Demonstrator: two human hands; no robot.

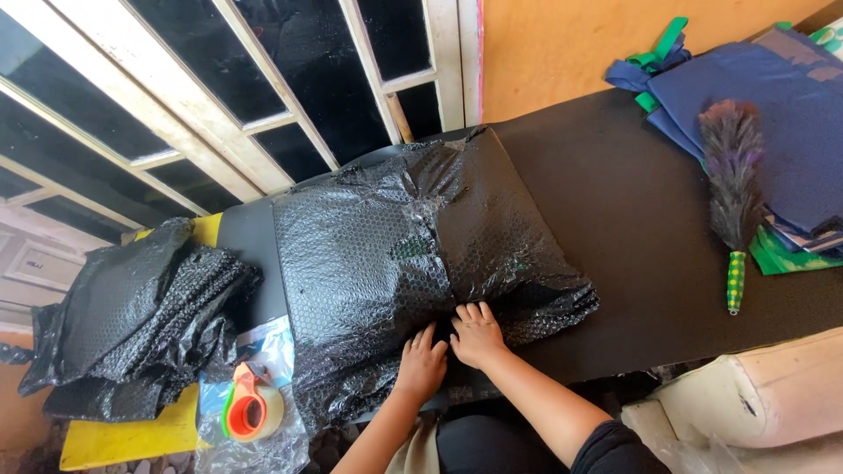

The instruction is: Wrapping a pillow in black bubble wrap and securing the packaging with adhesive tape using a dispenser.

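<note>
- Both hands press down side by side on the near edge of a bundle wrapped in black bubble wrap [413,254]; the left hand [422,362] lies flat with its fingers spread on the wrap, and the right hand [477,333] sits just beside it, fingers curled slightly onto a fold. Neither hand grips anything; they only bear on the plastic.
- That wrapped bundle lies across the left part of a black tabletop [615,228], close under a white-framed window [263,96].
- Left of it, a loose heap of more black bubble wrap [132,316] rests on a yellow surface [123,434].
- Near the left forearm, a tape dispenser with an orange and green frame [250,408] sits on a clear plastic bag [272,351].
- Well apart on the right, a feather duster with a green spotted handle [733,202] lies against a stack of navy blue fabric bags [773,105] with green pieces beneath.
- An orange wall [562,44] stands behind the table.
</note>
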